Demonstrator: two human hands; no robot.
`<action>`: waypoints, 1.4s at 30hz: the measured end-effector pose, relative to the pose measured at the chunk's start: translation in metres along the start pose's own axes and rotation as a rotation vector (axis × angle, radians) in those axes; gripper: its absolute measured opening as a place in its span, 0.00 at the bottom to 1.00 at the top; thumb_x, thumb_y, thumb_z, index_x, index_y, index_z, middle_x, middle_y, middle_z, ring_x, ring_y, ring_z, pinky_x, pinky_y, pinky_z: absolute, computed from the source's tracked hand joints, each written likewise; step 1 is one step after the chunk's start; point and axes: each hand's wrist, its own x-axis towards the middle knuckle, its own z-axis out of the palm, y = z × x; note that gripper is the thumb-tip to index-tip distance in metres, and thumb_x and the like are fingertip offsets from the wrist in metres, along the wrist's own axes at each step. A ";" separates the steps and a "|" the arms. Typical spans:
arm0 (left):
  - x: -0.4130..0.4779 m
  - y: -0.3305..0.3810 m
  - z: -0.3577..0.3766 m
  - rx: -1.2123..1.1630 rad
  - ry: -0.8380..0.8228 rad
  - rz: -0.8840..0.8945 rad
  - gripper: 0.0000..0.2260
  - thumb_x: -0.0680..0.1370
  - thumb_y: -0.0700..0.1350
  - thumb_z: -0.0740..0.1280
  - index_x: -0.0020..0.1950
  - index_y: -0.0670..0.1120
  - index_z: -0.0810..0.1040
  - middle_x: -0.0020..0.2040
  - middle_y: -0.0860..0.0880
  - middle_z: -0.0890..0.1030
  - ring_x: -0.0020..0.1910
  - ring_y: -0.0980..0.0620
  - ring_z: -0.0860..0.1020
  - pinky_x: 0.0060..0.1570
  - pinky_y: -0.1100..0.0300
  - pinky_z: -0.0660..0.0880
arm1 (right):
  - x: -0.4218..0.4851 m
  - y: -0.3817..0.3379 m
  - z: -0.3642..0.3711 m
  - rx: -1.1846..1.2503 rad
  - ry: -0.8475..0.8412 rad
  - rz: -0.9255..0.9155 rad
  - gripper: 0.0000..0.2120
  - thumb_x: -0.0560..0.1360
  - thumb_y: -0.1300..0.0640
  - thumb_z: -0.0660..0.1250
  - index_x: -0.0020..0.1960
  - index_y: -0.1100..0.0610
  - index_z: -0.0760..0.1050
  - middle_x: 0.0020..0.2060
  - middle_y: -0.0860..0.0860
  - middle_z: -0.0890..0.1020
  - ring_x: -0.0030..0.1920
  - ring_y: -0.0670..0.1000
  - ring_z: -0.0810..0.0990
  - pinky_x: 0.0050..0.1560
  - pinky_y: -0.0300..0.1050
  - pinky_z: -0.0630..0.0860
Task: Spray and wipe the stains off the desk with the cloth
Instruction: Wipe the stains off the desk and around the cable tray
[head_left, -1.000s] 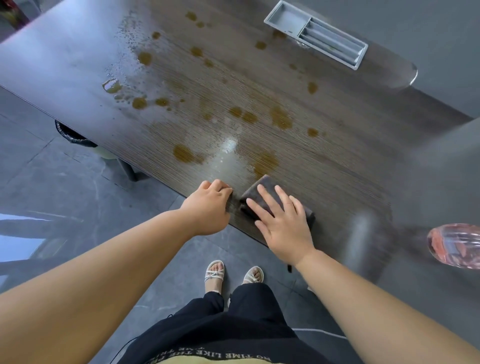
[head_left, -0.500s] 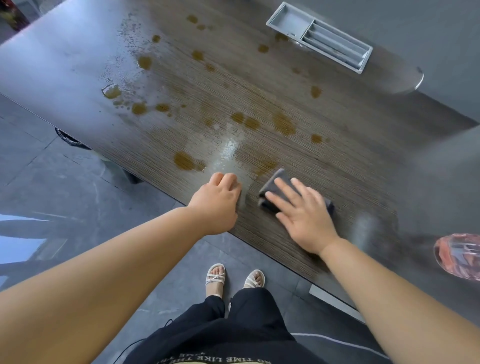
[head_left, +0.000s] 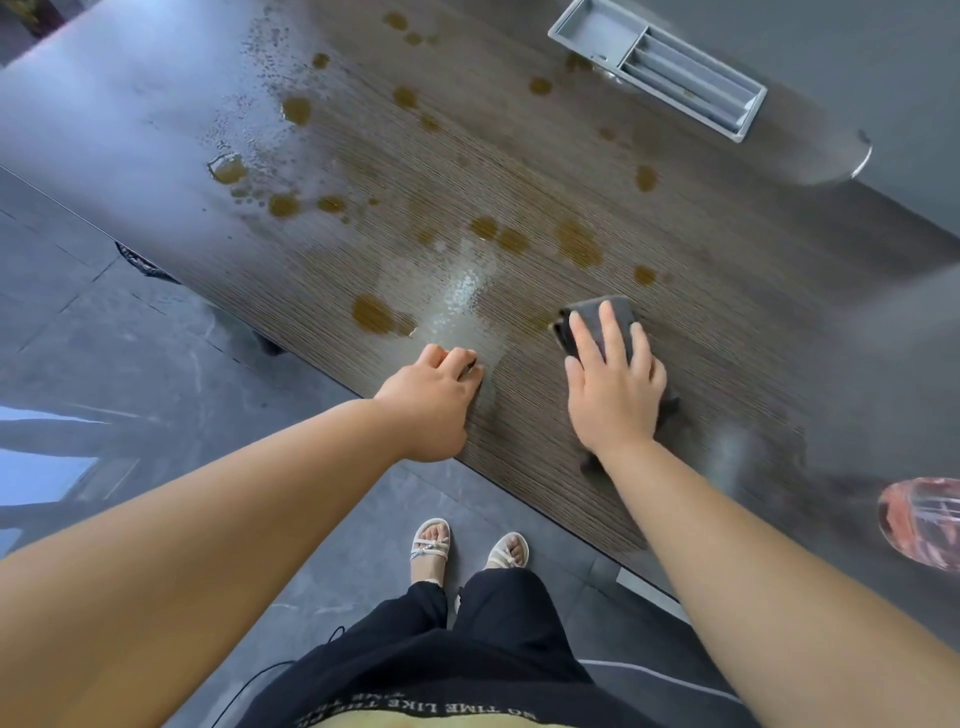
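My right hand (head_left: 613, 395) lies flat, fingers straight, pressing the grey cloth (head_left: 597, 314) onto the desk (head_left: 727, 332) near its front edge. Left hand (head_left: 431, 400) rests at that edge, fingers curled, holding nothing. Brown stains (head_left: 576, 241) lie further in on the desk.

Looks like an office. Long dark wood-grain surface (head_left: 727, 322) with a grey compartment tray (head_left: 657, 67) at its far side, a desk-type fitting. Grey tiled floor (head_left: 130, 364) below its near edge, black-lined bin (head_left: 140, 262) under its left part, plain grey wall (head_left: 857, 52) beyond it.
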 end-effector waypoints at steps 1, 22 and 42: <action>0.000 0.001 0.001 0.005 0.003 -0.004 0.30 0.78 0.47 0.56 0.77 0.45 0.48 0.76 0.47 0.50 0.71 0.44 0.54 0.66 0.57 0.64 | 0.004 -0.015 0.000 0.030 -0.016 0.098 0.23 0.81 0.48 0.53 0.76 0.46 0.59 0.76 0.52 0.58 0.73 0.63 0.59 0.66 0.64 0.61; 0.005 0.000 0.003 -0.038 -0.058 -0.009 0.32 0.76 0.45 0.57 0.77 0.44 0.47 0.76 0.47 0.48 0.72 0.44 0.52 0.67 0.55 0.63 | 0.006 0.017 -0.003 -0.056 -0.010 -0.210 0.22 0.80 0.47 0.52 0.73 0.47 0.63 0.74 0.53 0.63 0.70 0.63 0.65 0.61 0.62 0.66; 0.053 0.039 -0.038 -0.145 0.042 -0.051 0.23 0.78 0.47 0.58 0.73 0.45 0.61 0.71 0.46 0.58 0.70 0.42 0.56 0.63 0.51 0.66 | -0.027 0.035 0.000 -0.045 -0.035 -0.361 0.22 0.80 0.48 0.52 0.75 0.47 0.60 0.75 0.53 0.62 0.72 0.63 0.63 0.64 0.62 0.65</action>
